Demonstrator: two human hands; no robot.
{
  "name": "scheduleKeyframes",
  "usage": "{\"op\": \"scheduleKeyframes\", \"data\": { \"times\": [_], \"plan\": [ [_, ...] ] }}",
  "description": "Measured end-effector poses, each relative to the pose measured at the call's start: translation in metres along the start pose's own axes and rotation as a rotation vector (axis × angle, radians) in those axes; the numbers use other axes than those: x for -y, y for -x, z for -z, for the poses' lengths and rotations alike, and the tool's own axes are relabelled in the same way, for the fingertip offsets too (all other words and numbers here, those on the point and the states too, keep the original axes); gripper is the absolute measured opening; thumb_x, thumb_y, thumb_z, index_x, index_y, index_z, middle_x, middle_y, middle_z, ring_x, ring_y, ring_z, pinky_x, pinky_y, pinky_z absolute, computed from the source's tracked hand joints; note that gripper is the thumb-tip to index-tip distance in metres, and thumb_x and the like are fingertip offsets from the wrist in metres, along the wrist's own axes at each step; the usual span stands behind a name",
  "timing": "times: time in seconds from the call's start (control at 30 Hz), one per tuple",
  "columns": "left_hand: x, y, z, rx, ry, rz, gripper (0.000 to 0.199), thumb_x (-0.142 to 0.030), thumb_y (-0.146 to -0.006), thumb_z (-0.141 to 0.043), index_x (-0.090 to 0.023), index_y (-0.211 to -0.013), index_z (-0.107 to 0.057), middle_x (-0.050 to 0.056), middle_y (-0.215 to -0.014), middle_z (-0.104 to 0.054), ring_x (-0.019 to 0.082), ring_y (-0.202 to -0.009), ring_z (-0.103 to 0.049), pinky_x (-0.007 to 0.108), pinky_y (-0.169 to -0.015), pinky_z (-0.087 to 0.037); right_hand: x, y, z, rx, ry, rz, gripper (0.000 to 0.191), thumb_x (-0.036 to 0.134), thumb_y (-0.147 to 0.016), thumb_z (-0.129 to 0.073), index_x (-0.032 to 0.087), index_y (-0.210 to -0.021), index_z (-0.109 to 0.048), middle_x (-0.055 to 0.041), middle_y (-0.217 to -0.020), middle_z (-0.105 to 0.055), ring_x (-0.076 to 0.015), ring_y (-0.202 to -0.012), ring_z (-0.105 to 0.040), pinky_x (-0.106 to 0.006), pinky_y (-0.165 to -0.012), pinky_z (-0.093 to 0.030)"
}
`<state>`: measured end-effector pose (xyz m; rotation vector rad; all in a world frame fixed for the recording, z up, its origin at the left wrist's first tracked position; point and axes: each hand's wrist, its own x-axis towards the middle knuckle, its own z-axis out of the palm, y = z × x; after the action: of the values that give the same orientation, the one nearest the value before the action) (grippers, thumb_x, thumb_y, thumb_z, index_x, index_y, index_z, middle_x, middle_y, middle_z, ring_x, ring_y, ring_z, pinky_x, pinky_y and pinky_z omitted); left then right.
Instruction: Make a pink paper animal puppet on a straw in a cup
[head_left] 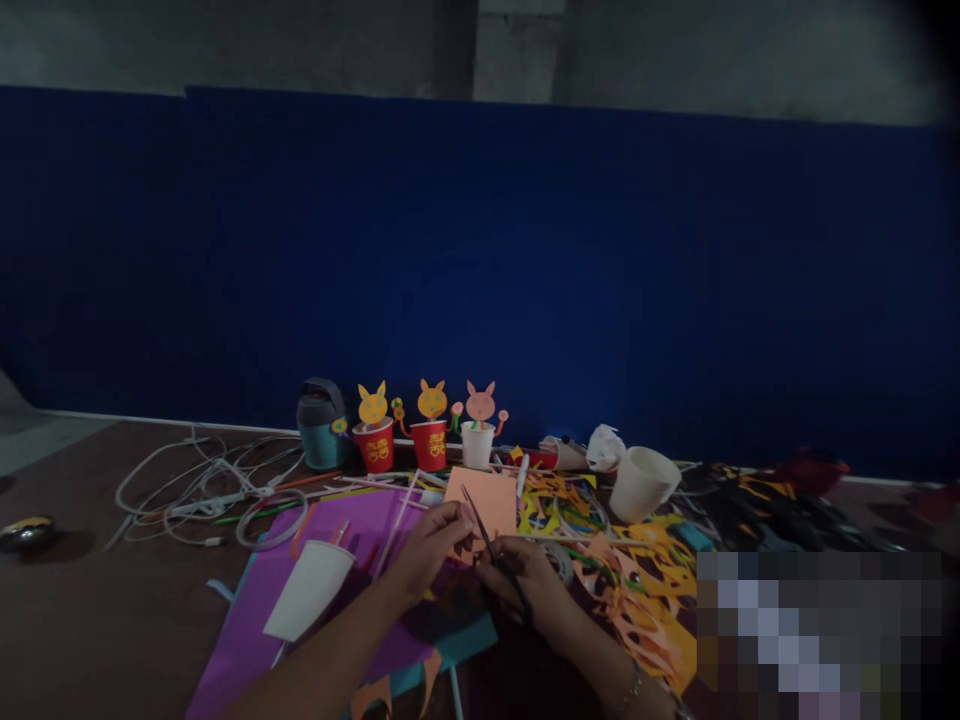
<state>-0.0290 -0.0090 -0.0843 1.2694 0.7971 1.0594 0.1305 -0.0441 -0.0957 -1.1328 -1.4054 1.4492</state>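
My right hand [517, 580] is wrapped around a pair of black-handled scissors [484, 525], whose blades point up and away toward the left. Close by on the left, my left hand [435, 540] is closed in a pinch on a small piece of orange paper [460, 550], partly hidden by the fingers. The scissor blades pass just beside those fingertips. Behind both hands lies a square orange sheet [487, 490]. Purple paper [247, 620] spreads under my left arm, with a white paper cup [311, 590] lying tilted on it.
Three cups with paper animal figures stand at the back: red [375, 450], red [429, 447] and white [477, 445]. A teal-and-grey container [321, 430] and coiled white cables [202, 490] are leftward. Rightward are paper scraps [637, 610], a white cup [643, 485] and crumpled paper [604, 448].
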Motion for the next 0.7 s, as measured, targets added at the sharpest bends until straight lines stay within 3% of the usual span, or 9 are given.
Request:
{"op": "scheduleKeyframes", "data": {
  "times": [0.4, 0.7],
  "plan": [
    [-0.0067, -0.0002, 0.0013, 0.019, 0.013, 0.057, 0.017, -0.027, -0.071, -0.061, -0.016, -0.06, -0.054, -0.003, -0.056, -0.05, 0.01, -0.056, -0.044, 0.021, -0.057, -0.033, -0.0021, 0.0005, 0.0043, 0.074, -0.045, 0.004, 0.031, 0.044, -0.071, -0.069, 0.018, -0.073, -0.052, 0.0104, -0.047, -0.043, -0.0036, -0.032, -0.032, -0.016, -0.03, -0.025],
    [-0.0059, 0.0003, -0.0003, 0.046, 0.059, 0.063, 0.018, -0.029, -0.072, -0.061, -0.016, -0.061, -0.056, -0.002, -0.059, -0.054, 0.011, -0.058, -0.047, 0.022, -0.059, -0.036, 0.0017, 0.0033, -0.0013, 0.047, -0.042, 0.001, 0.038, 0.051, -0.07, -0.068, 0.019, -0.073, -0.049, 0.0112, -0.045, -0.04, -0.003, -0.031, -0.03, -0.016, -0.029, -0.025]
  ]
}}
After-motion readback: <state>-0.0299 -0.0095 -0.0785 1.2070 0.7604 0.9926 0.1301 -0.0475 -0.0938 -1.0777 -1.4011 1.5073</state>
